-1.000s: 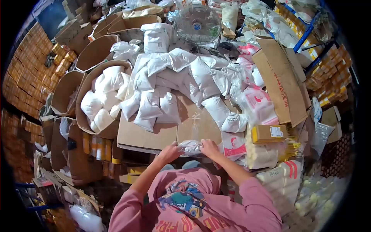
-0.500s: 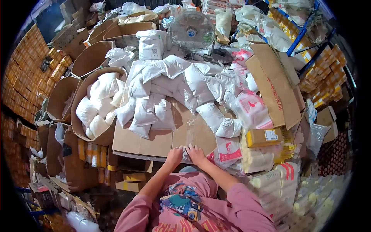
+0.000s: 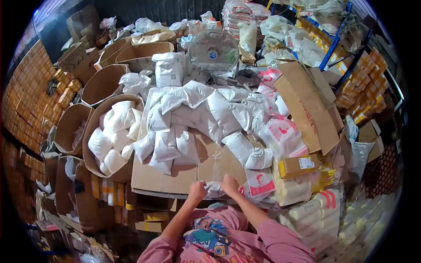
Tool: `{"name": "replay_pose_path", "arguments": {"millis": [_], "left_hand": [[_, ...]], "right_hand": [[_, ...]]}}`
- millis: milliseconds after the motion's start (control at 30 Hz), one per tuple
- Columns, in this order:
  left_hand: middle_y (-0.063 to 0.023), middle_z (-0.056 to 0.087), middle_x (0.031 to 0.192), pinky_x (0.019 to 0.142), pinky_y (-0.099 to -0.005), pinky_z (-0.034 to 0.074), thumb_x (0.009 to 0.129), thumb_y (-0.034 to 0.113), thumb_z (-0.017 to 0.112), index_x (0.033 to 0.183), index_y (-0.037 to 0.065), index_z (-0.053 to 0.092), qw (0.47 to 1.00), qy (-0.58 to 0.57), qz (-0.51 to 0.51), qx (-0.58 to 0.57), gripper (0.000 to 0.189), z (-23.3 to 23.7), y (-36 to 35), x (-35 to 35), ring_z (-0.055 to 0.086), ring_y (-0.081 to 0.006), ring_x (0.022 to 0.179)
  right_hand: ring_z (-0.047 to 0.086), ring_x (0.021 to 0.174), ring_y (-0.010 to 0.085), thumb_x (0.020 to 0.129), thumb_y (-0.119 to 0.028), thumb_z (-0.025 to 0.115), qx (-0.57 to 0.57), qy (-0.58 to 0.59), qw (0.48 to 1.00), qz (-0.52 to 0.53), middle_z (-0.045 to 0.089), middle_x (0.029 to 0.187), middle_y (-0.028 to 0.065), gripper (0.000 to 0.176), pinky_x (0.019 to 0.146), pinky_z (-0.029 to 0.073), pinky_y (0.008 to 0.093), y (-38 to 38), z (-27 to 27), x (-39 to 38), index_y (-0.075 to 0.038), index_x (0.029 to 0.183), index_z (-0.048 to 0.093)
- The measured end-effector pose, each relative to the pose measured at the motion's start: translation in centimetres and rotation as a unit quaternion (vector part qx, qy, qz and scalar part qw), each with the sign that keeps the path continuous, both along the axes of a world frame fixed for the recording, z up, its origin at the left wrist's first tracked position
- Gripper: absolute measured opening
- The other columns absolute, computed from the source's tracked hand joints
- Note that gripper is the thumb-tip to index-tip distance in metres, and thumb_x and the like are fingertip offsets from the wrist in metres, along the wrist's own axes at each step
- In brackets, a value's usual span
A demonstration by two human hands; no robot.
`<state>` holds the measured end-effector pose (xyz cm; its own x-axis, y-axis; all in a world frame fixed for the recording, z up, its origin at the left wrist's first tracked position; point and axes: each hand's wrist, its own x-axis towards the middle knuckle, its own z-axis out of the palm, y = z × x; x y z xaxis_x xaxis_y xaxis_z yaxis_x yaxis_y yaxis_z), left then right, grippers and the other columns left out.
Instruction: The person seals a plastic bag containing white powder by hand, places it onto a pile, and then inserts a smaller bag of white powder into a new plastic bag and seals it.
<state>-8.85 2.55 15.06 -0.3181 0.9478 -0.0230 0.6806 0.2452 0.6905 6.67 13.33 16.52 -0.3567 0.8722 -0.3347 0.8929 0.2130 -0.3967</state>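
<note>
My left hand (image 3: 197,190) and my right hand (image 3: 229,184) are both closed on a pale plastic bag (image 3: 214,190), one at each side of its upper edge. The bag hangs between them at the front edge of the cardboard-topped table (image 3: 175,179); its lower part is hard to make out. Beyond my hands, several filled white pouches (image 3: 188,147) lie in a heap on the cardboard. Close to my right hand is a plastic packet with a red print (image 3: 259,180).
To the left, a big carton (image 3: 94,164) holds stuffed white bags (image 3: 118,118). A fan (image 3: 213,51) stands at the back. On the right are a leaning cardboard sheet (image 3: 307,107), a yellow-taped box (image 3: 299,165) and wrapped white rolls (image 3: 311,215).
My hands have moved apart, and the bag now shows stretched between them. The camera view has tilted up a little, so the table sits lower.
</note>
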Motion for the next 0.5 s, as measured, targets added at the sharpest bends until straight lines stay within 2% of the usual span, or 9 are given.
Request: {"name": "replay_pose_path", "arguments": {"millis": [133,233,267,367,500], "left_hand": [[-0.0244,0.063,0.075,0.069,-0.0504,0.051,0.070,0.005,0.057,0.078,0.001,0.066,0.999,0.008,-0.001,-0.036,0.012,1.6,-0.2,0.9,0.062,-0.0432,0.073],[-0.0247,0.062,0.072,0.067,-0.0505,0.050,0.069,0.008,0.059,0.072,0.001,0.063,0.999,0.007,-0.017,-0.036,0.009,0.7,-0.3,0.8,0.061,-0.0436,0.072],[-0.0245,0.061,0.071,0.064,-0.0501,0.049,0.068,0.009,0.059,0.071,0.001,0.062,0.999,0.001,-0.013,-0.030,0.009,0.5,-0.5,0.7,0.061,-0.0438,0.070],[-0.0245,0.060,0.070,0.063,-0.0496,0.048,0.066,0.011,0.062,0.069,0.000,0.061,1.000,-0.016,0.003,-0.026,0.012,2.0,-0.2,0.4,0.060,-0.0441,0.070],[-0.0248,0.060,0.072,0.066,-0.0492,0.048,0.066,0.013,0.065,0.075,-0.002,0.060,1.000,-0.012,0.000,-0.026,0.018,2.0,-0.4,0.3,0.060,-0.0432,0.073]], "right_hand": [[0.067,0.085,0.0404,0.069,-0.016,0.069,-0.011,0.005,1.000,0.004,0.067,0.084,0.0244,0.019,0.077,0.053,0.0459,0.6,-2.5,2.4,-0.002,0.082,0.066],[0.068,0.076,0.0363,0.067,-0.013,0.068,-0.069,0.000,0.998,0.008,0.067,0.073,0.0213,0.010,0.073,0.054,0.0423,0.8,-2.3,3.5,-0.004,0.070,0.068],[0.069,0.072,0.0330,0.066,-0.012,0.068,-0.069,0.011,0.997,-0.025,0.067,0.069,0.0194,0.009,0.072,0.054,0.0402,0.8,-4.3,3.7,-0.004,0.064,0.068],[0.069,0.071,0.0311,0.066,-0.012,0.068,-0.049,0.064,0.991,-0.109,0.067,0.067,0.0180,0.008,0.070,0.054,0.0393,0.2,-6.0,4.2,-0.004,0.067,0.069],[0.067,0.077,0.0367,0.069,-0.014,0.065,0.031,0.077,0.990,-0.115,0.068,0.076,0.0205,0.011,0.073,0.053,0.0419,-1.1,-7.2,3.9,-0.004,0.068,0.068]]}}
